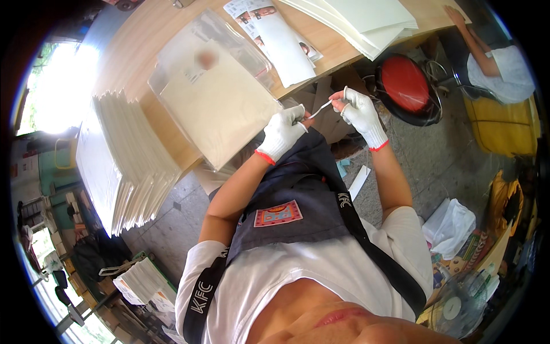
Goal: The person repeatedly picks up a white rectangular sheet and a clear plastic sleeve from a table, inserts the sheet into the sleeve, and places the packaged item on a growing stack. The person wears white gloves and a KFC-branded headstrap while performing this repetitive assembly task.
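A thin white strip [320, 109], perhaps string or twisted plastic, is stretched between my hands in front of the table edge, over my lap. My left hand [282, 133] pinches its lower end, and my right hand [360, 114] pinches the upper end. Both hands wear white knit gloves with red cuffs, and some fingertips are bare. Just beyond my left hand lies a pile of clear plastic sleeves [213, 41] with a cream sheet [220, 109] on or inside the top one; I cannot tell which.
Upright wrapped packets [123, 166] stand at the table's left. Printed paper strips [281, 46] and white sheets [372, 20] lie on the wooden table [134, 43]. A red stool [404, 83] stands to the right, near another person's arm [478, 54]. A fan [452, 307] is at the lower right.
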Demonstrator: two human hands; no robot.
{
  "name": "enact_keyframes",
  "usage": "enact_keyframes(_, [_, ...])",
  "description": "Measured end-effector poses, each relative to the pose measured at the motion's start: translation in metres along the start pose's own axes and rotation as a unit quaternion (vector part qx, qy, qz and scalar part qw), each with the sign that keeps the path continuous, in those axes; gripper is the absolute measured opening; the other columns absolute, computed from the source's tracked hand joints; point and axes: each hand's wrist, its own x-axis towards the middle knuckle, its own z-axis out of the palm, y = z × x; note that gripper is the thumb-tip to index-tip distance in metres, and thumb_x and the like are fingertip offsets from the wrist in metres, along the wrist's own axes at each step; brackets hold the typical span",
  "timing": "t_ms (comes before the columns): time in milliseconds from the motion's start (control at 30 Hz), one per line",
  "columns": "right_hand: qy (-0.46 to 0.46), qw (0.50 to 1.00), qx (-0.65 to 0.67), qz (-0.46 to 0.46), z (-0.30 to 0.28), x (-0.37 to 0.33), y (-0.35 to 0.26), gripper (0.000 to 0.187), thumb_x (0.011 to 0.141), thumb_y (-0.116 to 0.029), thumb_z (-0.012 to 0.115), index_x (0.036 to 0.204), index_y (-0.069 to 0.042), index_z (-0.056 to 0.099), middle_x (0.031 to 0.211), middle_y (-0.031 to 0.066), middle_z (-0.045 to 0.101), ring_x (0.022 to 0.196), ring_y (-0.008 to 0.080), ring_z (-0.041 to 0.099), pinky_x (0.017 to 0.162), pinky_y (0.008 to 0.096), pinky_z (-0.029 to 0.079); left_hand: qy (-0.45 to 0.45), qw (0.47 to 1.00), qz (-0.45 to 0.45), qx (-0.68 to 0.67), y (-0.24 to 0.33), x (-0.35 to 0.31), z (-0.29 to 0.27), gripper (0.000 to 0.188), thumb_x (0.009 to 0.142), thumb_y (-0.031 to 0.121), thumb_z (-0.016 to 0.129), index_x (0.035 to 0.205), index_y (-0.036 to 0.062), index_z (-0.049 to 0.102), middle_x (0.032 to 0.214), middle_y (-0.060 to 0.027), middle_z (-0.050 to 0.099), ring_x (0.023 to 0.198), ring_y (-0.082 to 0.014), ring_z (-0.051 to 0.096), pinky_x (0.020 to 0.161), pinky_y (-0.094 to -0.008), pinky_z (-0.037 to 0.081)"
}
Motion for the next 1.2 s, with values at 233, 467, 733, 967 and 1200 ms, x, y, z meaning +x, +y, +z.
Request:
enact_keyframes(233, [0.012,0.999,-0.031,-0.004,-0.011,0.007,0.011,0.008,0.084,-0.009,0.059,0.086,-0.003,0.064,0.067,-0.0018,0.058,0.056,0.0028,0.047,0.053,0.0198,0.039,-0.006,1.0,0.002,-0.005,0.006,-0.003,-0.004,0.029,0.078,0.013,0.069,0.105,0.0068,0.061,0.06,-0.0017,0.049,0.057,-0.0097,0.046,0.056,-0.0252,0.04])
enact_keyframes(467, [0.079,0.925,-0.371,0.007,-0.063,0.039,0.09,0.018,0.081,-0.015,0.055,0.096,-0.009,0.064,0.087,0.012,0.066,0.075,0.0282,0.062,0.066,0.0355,0.048,-0.008,1.0,-0.024,-0.015,-0.013,-0.033,-0.019,0.046,0.08,0.006,0.066,0.123,0.0041,0.053,0.061,0.0036,0.044,0.057,-0.0043,0.04,0.056,-0.0195,0.037])
enact_keyframes(733, [0.036,0.884,-0.466,0.025,-0.081,0.047,0.146,0.026,0.08,-0.016,0.05,0.104,-0.013,0.06,0.092,0.0138,0.064,0.088,0.0328,0.059,0.076,0.0422,0.046,0.03,0.951,-0.203,-0.231,-0.094,-0.124,-0.033,0.035,0.089,0.017,0.058,0.119,0.0002,0.053,0.07,-0.0002,0.054,0.062,-0.0072,0.051,0.06,-0.022,0.045])
enact_keyframes(967, [0.017,0.928,-0.362,0.085,-0.074,0.054,0.132,0.034,0.083,-0.024,0.057,0.114,-0.009,0.059,0.089,0.0101,0.068,0.077,0.0268,0.064,0.071,0.0361,0.048,0.162,0.754,-0.307,-0.557,-0.167,-0.18,-0.042,0.04,0.094,0.029,0.049,0.128,0.0103,0.041,0.107,-0.0106,0.057,0.086,-0.0186,0.058,0.074,-0.0341,0.052])
enact_keyframes(1200, [0.037,0.972,0.113,0.205,-0.068,0.062,0.155,0.053,0.085,-0.003,0.053,0.136,-0.008,0.039,0.116,0.0229,0.056,0.077,0.0193,0.062,0.064,0.0255,0.047,0.229,0.72,-0.219,-0.617,-0.186,-0.177,-0.048,0.039,0.094,0.029,0.045,0.127,0.0096,0.038,0.128,-0.0197,0.045,0.102,-0.0292,0.053,0.079,-0.0417,0.052])
